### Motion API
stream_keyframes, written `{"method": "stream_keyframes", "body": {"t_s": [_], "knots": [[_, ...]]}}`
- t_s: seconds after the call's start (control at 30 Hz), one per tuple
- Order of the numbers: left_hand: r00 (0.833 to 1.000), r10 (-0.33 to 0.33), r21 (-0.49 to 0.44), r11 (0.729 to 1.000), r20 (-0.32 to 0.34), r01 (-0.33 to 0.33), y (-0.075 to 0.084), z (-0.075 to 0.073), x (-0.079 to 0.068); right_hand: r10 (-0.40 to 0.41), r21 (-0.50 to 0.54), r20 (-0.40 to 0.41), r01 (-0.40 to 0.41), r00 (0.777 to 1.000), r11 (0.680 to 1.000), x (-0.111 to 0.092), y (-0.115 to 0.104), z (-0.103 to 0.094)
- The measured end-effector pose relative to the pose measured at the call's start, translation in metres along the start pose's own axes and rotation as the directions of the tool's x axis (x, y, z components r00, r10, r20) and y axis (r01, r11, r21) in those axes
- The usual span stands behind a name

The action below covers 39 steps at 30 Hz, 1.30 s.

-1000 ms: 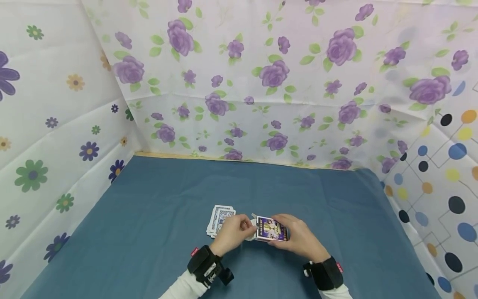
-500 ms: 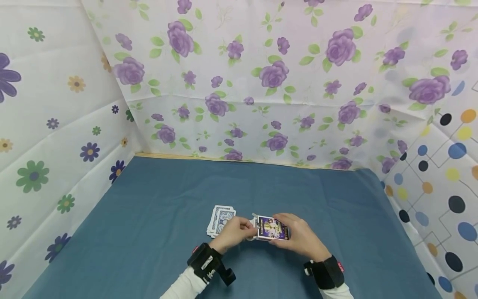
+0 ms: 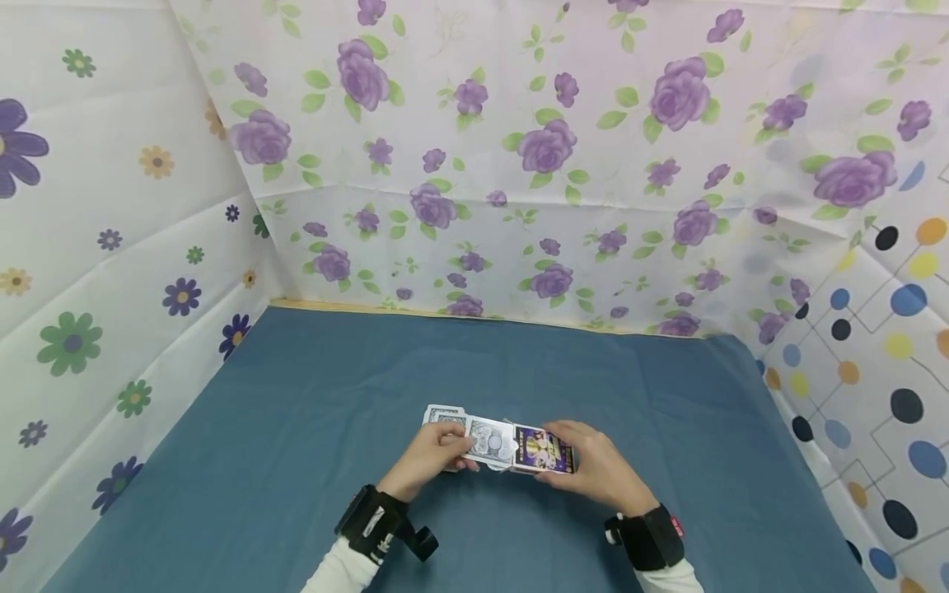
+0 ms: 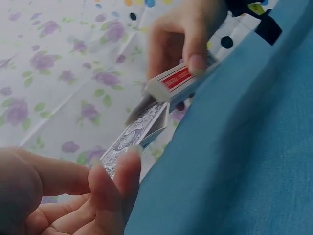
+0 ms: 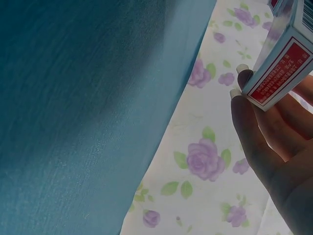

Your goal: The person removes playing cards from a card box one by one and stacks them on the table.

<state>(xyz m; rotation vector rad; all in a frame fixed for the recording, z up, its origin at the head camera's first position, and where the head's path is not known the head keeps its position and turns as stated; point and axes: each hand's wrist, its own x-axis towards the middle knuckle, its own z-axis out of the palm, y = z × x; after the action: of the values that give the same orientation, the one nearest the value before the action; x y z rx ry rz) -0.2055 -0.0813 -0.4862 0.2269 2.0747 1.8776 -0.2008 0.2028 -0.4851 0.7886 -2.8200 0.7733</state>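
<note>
My left hand pinches the end of some playing cards between thumb and fingers. Blue-and-white patterned backs face up, and the cards' far end is still inside a card box. Gripped along its sides by my right hand, the box has a purple and gold face. The left wrist view shows a red label on the side of the box, with an open flap below the cards. In the right wrist view, fingertips support the box from below. A loose pile of cards lies partly hidden behind my left hand.
A blue cloth covers the table. Flowered sheets hang behind it and on the left; a dotted sheet hangs on the right. Each wrist wears a black strap with a camera.
My left hand has moved left, away from the box, drawing a length of the cards out into view. It now covers part of the pile. My right hand and the box stay almost still.
</note>
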Motion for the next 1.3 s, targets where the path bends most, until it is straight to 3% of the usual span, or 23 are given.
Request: {"method": "stream_keyframes", "body": {"t_s": [0.2, 0.47, 0.8, 1.07, 1.3], "knots": [[0.994, 0.011, -0.033, 0.999, -0.107, -0.015, 0.002, -0.016, -0.002, 0.009, 0.010, 0.008, -0.009, 1.000, 1.000, 0.000, -0.002, -0.002], [0.963, -0.013, -0.036, 0.999, -0.269, 0.004, 0.002, -0.040, 0.006, 0.036, 0.039, 0.027, -0.037, 0.999, 0.999, -0.002, -0.002, 0.000], [0.924, -0.080, 0.060, 0.992, -0.374, 0.111, -0.009, -0.062, 0.023, 0.045, 0.057, 0.035, -0.047, 0.998, 0.997, -0.002, -0.001, 0.001], [0.901, -0.058, 0.163, 0.977, -0.430, 0.141, -0.020, -0.060, 0.038, 0.059, 0.047, 0.043, -0.061, 0.997, 0.997, -0.004, 0.004, 0.001], [0.870, 0.017, 0.325, 0.931, -0.492, 0.166, -0.027, -0.052, 0.040, 0.053, 0.049, 0.051, -0.056, 0.997, 0.997, -0.006, 0.006, 0.001]]}}
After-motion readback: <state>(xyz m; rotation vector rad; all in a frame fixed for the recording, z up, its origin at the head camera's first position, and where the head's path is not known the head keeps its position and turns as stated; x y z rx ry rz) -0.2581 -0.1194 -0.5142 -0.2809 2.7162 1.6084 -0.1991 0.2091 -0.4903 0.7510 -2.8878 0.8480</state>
